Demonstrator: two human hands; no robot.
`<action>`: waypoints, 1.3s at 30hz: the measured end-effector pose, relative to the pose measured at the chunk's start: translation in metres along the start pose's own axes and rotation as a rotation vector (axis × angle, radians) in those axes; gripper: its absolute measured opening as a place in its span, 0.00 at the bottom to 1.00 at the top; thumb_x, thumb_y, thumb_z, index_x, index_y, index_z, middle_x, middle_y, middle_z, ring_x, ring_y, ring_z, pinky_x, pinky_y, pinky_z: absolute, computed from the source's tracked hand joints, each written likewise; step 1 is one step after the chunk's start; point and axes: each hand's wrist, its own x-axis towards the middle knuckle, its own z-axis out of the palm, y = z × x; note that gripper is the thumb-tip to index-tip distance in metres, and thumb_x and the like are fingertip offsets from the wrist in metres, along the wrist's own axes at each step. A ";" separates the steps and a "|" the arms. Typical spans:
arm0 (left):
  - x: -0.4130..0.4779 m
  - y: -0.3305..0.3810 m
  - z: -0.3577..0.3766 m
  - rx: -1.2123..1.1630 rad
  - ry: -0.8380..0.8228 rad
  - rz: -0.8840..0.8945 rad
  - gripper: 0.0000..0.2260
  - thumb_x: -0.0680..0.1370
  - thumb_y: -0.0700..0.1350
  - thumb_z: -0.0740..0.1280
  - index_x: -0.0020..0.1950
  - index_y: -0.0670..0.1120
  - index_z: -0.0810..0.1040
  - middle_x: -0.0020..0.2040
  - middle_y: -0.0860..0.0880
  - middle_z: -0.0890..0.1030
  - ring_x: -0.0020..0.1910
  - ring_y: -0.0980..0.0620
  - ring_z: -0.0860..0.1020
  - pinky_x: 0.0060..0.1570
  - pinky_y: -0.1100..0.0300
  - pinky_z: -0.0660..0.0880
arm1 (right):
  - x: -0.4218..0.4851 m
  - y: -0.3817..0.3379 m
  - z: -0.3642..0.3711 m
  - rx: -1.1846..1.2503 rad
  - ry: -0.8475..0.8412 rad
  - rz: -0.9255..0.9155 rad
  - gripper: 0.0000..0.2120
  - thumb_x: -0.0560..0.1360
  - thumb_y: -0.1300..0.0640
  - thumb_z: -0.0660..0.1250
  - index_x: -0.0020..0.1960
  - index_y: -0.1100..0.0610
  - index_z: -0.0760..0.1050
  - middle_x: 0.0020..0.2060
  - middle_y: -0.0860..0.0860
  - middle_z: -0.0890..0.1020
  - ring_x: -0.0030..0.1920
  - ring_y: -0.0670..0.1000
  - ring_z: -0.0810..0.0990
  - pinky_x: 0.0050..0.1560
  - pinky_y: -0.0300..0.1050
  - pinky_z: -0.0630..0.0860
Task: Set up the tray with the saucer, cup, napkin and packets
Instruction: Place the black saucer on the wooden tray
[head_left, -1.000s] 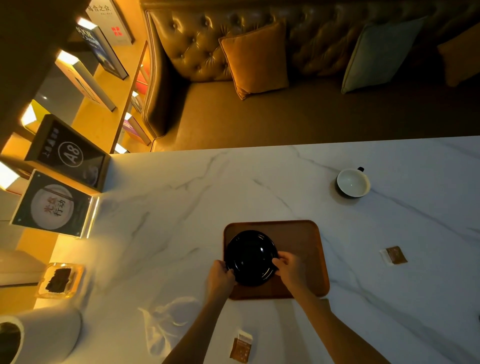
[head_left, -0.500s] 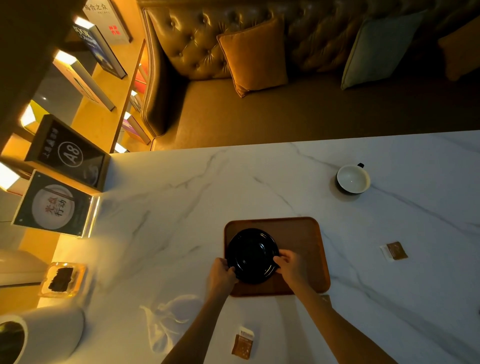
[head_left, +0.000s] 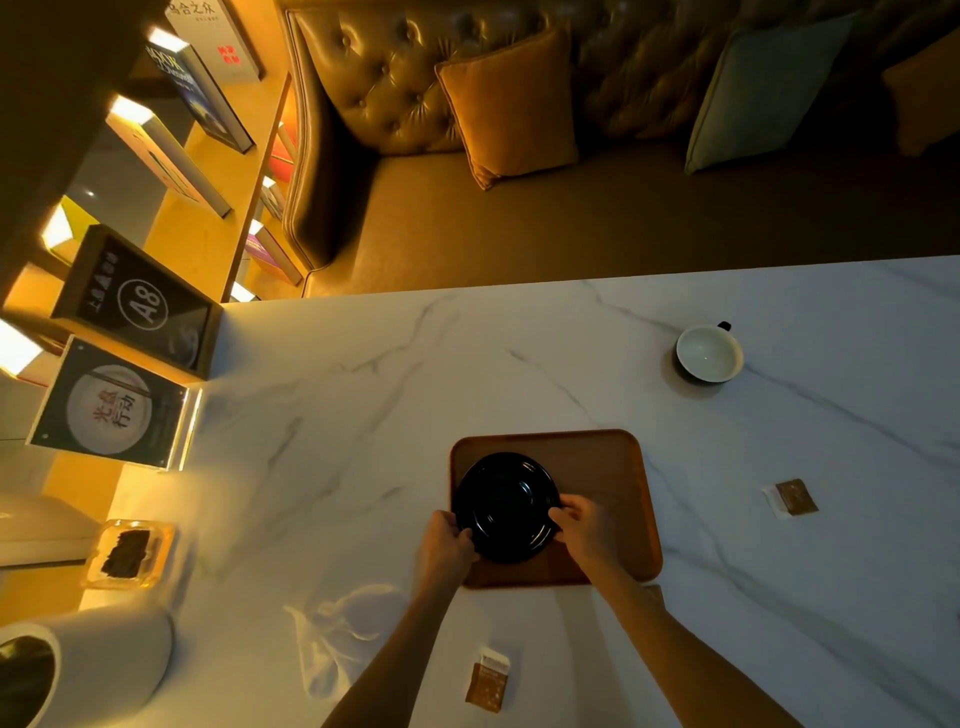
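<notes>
A black saucer (head_left: 506, 504) lies on the left half of a brown wooden tray (head_left: 608, 467). My left hand (head_left: 444, 545) grips its near-left rim and my right hand (head_left: 587, 530) grips its near-right rim. A white cup (head_left: 709, 353) with a dark handle stands far right on the marble table. One brown packet (head_left: 792, 498) lies right of the tray, another packet (head_left: 488, 680) lies near me between my forearms. A crumpled white napkin (head_left: 348, 629) rests left of my left forearm.
Standing signs (head_left: 135, 353) and a glass ashtray (head_left: 130, 553) line the table's left edge. A white paper roll (head_left: 88, 660) lies at the near left corner. A leather sofa with cushions (head_left: 511, 101) sits beyond the table's far edge.
Both hands keep their hold on the saucer, which stays on the tray's left half. The view has shifted slightly; nothing else has moved.
</notes>
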 end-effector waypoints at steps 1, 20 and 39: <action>0.000 0.000 0.000 0.005 0.000 0.000 0.06 0.79 0.39 0.65 0.50 0.48 0.69 0.49 0.43 0.79 0.49 0.43 0.82 0.52 0.42 0.81 | 0.000 0.000 0.000 -0.008 0.000 -0.001 0.16 0.77 0.62 0.66 0.64 0.63 0.73 0.53 0.59 0.81 0.50 0.55 0.82 0.51 0.50 0.82; -0.016 0.002 -0.015 0.251 0.117 0.046 0.08 0.80 0.48 0.62 0.56 0.46 0.72 0.52 0.45 0.80 0.48 0.48 0.77 0.51 0.51 0.76 | -0.017 -0.005 -0.024 -0.143 -0.012 -0.079 0.21 0.78 0.52 0.64 0.68 0.59 0.69 0.54 0.57 0.82 0.49 0.52 0.83 0.56 0.54 0.80; -0.158 0.003 -0.008 0.833 0.181 0.311 0.20 0.78 0.59 0.58 0.66 0.50 0.72 0.62 0.45 0.77 0.62 0.42 0.75 0.61 0.45 0.72 | -0.135 0.003 -0.145 -0.959 0.119 -0.454 0.31 0.74 0.36 0.60 0.73 0.49 0.65 0.69 0.50 0.73 0.69 0.52 0.70 0.66 0.48 0.69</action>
